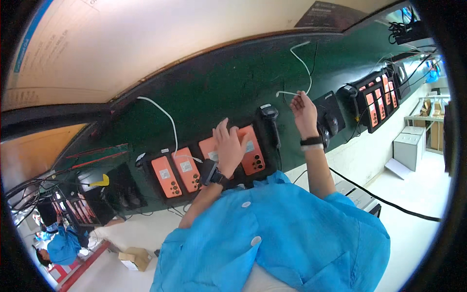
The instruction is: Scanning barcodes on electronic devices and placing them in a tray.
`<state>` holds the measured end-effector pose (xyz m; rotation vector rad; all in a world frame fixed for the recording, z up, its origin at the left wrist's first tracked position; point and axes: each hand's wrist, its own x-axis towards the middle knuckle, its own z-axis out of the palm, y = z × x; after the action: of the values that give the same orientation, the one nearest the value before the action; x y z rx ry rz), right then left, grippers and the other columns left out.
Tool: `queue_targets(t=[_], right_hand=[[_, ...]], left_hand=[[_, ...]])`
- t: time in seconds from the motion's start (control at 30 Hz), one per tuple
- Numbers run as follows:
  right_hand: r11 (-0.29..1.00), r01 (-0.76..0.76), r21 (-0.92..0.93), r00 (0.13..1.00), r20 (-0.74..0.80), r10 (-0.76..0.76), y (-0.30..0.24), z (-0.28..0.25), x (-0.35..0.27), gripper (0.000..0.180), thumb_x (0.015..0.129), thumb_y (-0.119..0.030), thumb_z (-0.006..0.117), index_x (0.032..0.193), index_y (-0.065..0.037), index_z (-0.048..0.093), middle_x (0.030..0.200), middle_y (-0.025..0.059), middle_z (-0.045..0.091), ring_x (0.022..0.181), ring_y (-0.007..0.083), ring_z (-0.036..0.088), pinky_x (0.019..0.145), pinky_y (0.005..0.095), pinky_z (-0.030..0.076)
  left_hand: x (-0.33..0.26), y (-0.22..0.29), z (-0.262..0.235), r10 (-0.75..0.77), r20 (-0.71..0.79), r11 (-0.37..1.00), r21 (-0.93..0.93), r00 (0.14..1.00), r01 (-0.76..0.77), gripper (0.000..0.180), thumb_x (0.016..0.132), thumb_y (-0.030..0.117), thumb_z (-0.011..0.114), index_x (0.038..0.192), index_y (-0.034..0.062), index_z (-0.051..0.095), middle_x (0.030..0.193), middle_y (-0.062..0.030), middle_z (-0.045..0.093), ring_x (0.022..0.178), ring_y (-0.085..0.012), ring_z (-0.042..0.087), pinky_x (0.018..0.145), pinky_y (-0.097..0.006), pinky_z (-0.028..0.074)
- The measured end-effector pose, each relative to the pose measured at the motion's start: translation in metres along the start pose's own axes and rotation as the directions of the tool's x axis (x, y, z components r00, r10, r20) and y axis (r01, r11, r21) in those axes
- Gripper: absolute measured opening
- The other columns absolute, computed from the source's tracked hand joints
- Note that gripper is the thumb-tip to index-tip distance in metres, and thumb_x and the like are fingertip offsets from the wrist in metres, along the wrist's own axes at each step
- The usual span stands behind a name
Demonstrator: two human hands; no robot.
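Note:
My left hand (229,148) hovers over or rests on a black tray of coral-coloured smartphones, its fingers apart; I cannot tell whether it touches them. One phone (253,151) shows just right of that hand, and two more, a phone (186,168) and its neighbour (166,177), lie to the left. They lie back side up, with white labels and dark camera lenses. My right hand (305,116) pinches a white cable (307,68) between fingertips, above the green bench. Another white cable (168,117) runs down onto the phones at the left.
A black handheld scanner (269,114) stands between my hands. Right of my right wrist are a black mouse (332,124) and its pad (335,102). A second phone tray (377,104) sits further right. At the lower left are a co-worker (65,246) in blue and a cardboard box (135,258).

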<state>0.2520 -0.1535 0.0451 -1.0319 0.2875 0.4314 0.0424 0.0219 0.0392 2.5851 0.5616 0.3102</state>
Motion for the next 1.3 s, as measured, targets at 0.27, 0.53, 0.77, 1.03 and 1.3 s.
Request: queue_targets(t=[0.27,0.53,0.77,1.03,1.3], right_hand=[[0.978,-0.204,0.038,0.936,0.302,0.183,-0.013,0.043,-0.124,0.022,0.100,-0.021,0.051,0.105,-0.001,0.058,0.088,0.0071,0.064,0.080,0.0148,0.063,0.070,0.0271,0.053],[0.942,0.052,-0.332,0.881,0.459,0.113,0.003,0.058,-0.165,0.026,0.096,-0.012,0.057,0.119,0.001,0.058,0.095,0.0088,0.065,0.083,0.0166,0.064,0.071,0.0262,0.051],[0.629,0.479,-0.612,0.746,0.661,0.075,0.001,0.059,-0.163,0.017,0.086,-0.008,0.065,0.098,0.003,0.070,0.094,0.0111,0.069,0.083,0.0185,0.066,0.076,0.0291,0.052],[0.599,0.502,-0.624,0.748,0.661,0.062,0.005,0.052,-0.177,0.016,0.087,-0.007,0.065,0.098,0.003,0.070,0.094,0.0097,0.070,0.084,0.0153,0.066,0.074,0.0274,0.052],[0.481,0.613,-0.627,0.698,0.715,0.042,0.004,0.048,-0.184,0.016,0.087,-0.008,0.066,0.099,0.001,0.069,0.094,0.0085,0.069,0.087,0.0149,0.065,0.076,0.0268,0.051]], left_hand=[[-0.003,0.027,-0.064,0.001,0.351,0.815,-0.543,0.936,0.203,0.051,0.085,0.028,0.073,0.123,0.0039,0.048,0.101,-0.0160,0.063,0.094,-0.0279,0.063,0.082,-0.035,0.050],[-0.028,0.028,-0.069,0.154,0.180,0.828,-0.560,0.972,-0.028,0.022,0.090,0.021,0.064,0.091,-0.0003,0.060,0.087,-0.0118,0.058,0.073,-0.0290,0.060,0.061,-0.037,0.046],[-0.052,0.036,-0.063,0.148,0.065,0.836,-0.542,0.987,-0.090,0.023,0.087,0.021,0.066,0.101,0.0024,0.065,0.096,-0.0102,0.063,0.078,-0.0272,0.064,0.065,-0.035,0.050],[-0.067,0.032,-0.056,0.134,0.075,0.833,-0.549,0.988,-0.071,0.027,0.086,0.024,0.069,0.104,0.0046,0.066,0.095,-0.0104,0.064,0.083,-0.0268,0.064,0.069,-0.034,0.050],[-0.068,0.026,-0.055,0.147,0.136,0.845,-0.533,0.980,-0.053,0.032,0.088,0.029,0.067,0.107,0.0036,0.064,0.097,-0.0119,0.065,0.087,-0.0291,0.065,0.074,-0.037,0.050]])
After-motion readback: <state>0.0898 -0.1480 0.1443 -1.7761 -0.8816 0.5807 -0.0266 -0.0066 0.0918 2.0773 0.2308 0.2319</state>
